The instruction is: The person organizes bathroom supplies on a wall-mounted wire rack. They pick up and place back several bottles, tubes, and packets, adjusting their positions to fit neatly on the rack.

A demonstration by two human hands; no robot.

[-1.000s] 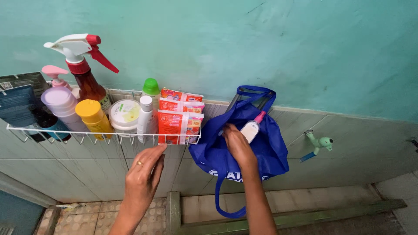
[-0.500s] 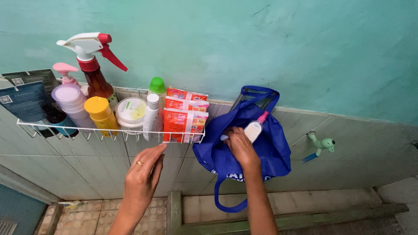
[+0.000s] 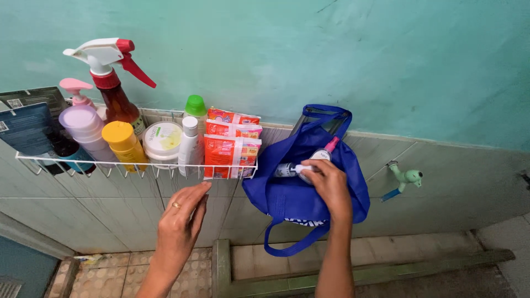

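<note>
Head view: small bottle (image 3: pixel 288 169) in right hand (image 3: pixel 329 185)

A single head-worn camera is looking forward and slightly down from close range, facing the teal wall (image 3: pixel 331 55), with the white wire shelf (image 3: pixel 138 165) mounted on it at left.

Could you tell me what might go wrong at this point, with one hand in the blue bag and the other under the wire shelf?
1. The right hand grips a small bottle by its end only; it could slip back into the blue bag.
2. The wire shelf is crowded; a nudge from the left hand just below could topple the tall spray bottle.
3. The bag hangs by one handle and may swing.
</note>
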